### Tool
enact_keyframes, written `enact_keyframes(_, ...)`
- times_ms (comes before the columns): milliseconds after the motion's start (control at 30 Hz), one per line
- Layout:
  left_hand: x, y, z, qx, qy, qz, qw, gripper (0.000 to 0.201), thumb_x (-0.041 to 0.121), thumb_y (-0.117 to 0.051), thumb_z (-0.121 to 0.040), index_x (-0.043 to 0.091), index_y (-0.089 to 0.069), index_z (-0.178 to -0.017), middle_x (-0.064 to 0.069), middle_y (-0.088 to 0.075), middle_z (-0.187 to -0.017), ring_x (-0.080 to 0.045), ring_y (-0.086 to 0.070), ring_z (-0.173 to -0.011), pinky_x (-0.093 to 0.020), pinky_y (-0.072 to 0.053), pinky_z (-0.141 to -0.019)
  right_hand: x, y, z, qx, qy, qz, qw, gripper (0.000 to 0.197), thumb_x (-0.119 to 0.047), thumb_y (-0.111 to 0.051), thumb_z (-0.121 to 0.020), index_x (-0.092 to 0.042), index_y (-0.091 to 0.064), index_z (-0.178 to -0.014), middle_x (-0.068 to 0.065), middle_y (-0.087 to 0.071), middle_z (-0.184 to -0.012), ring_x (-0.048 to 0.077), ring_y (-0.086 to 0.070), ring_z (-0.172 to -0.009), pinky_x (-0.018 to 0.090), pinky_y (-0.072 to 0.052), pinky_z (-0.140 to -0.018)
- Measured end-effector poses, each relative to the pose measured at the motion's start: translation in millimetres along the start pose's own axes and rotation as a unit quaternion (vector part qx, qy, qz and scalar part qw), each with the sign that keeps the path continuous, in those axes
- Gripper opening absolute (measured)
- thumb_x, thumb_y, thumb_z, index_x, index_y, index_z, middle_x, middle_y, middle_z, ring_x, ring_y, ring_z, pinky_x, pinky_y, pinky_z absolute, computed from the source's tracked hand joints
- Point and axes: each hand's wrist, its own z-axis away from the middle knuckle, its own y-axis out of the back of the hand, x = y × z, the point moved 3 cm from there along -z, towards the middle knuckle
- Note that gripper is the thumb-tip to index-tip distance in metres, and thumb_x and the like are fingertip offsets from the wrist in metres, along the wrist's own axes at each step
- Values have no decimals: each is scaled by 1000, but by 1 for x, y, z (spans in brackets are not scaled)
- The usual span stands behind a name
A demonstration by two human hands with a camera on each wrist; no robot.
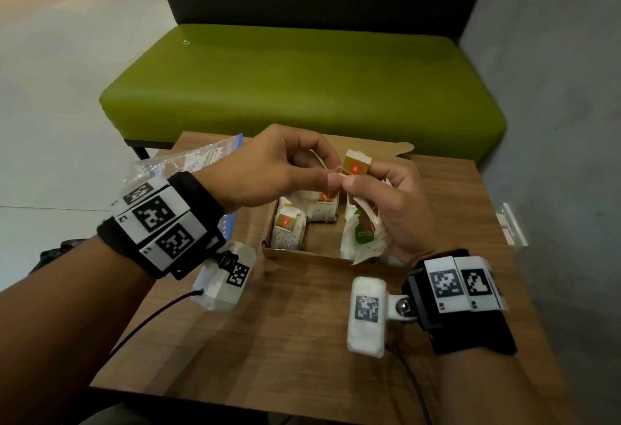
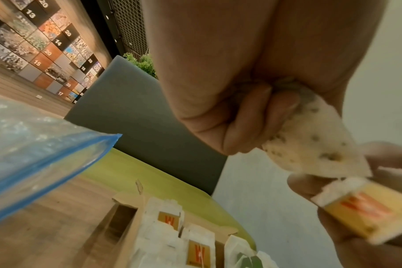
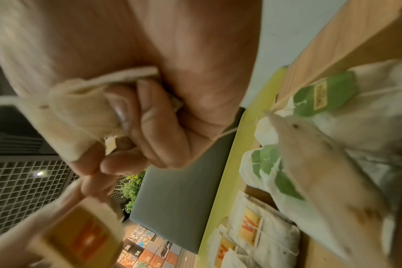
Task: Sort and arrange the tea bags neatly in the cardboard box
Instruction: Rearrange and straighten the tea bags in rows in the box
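Both hands hover over the open cardboard box (image 1: 302, 254) on the small wooden table (image 1: 268, 323). My left hand (image 1: 331, 172) curls round a speckled white tea bag (image 2: 310, 145) and pinches its string. My right hand (image 1: 356, 186) grips a bunch of white tea bags (image 1: 368, 223) in the palm, and its fingers hold the yellow tag (image 1: 358, 164). That yellow tag (image 2: 356, 204) looks blurred in both wrist views. Inside the box, yellow-tagged tea bags (image 1: 289, 227) lie on the left. Green-tagged tea bags (image 1: 363, 234) lie on the right, partly hidden by my right hand.
A clear plastic zip bag (image 1: 188, 162) with a blue edge lies at the table's far left, under my left wrist. A green bench (image 1: 302, 81) stands just beyond the table. A grey wall (image 1: 554, 122) runs along the right, with a small white fitting (image 1: 510, 224).
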Motion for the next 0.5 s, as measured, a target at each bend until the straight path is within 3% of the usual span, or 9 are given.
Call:
enact_keyframes(67, 1, 3, 0, 2, -4, 4, 1000, 24, 24, -73, -79, 5, -70, -93, -17, -73, -82, -27, -64, -74, -38, -48, -71, -2, 3, 0, -3, -5, -4, 1000, 17, -10, -63, -81, -12, -78, -73, 4, -74, -72, 13, -68, -69, 29, -52, -68)
enact_keyframes(133, 3, 5, 0, 10, -9, 5, 1000, 17, 17, -70, -83, 2, -69, -92, -11, -71, -75, -17, -64, -67, -25, -51, -65, -3, 3, 1, -7, -5, 11, 1000, 17, -11, -63, -81, -12, -77, -71, 2, -73, -71, 8, -67, -68, 22, -51, -65)
enact_keyframes(233, 6, 8, 1, 49, -2, 3, 999, 8, 9, -61, -94, 5, -66, -90, 3, -67, -70, -7, -55, -56, -13, -41, -52, 0, 3, 1, -7, -19, 42, 999, 17, -16, -66, -80, -14, -80, -71, 2, -74, -75, 11, -65, -74, 30, -47, -74)
enact_keyframes(367, 8, 8, -1, 53, 20, -2, 998, 18, 21, -52, -101, 8, -62, -93, 8, -70, -80, -16, -40, -56, -21, -30, -48, 0, 4, 1, -11, -36, 99, 994, 15, -22, -69, -80, -15, -81, -75, 7, -77, -85, 14, -67, -81, 36, -48, -80)
enact_keyframes(500, 9, 4, -3, 40, 16, 14, 999, 22, 35, -65, -84, 14, -62, -91, 0, -64, -69, -20, -44, -57, -23, -30, -47, 0, 4, 2, -19, -45, 147, 988, 18, -26, -70, -79, -12, -81, -79, 19, -76, -89, 37, -70, -92, 48, -54, -86)
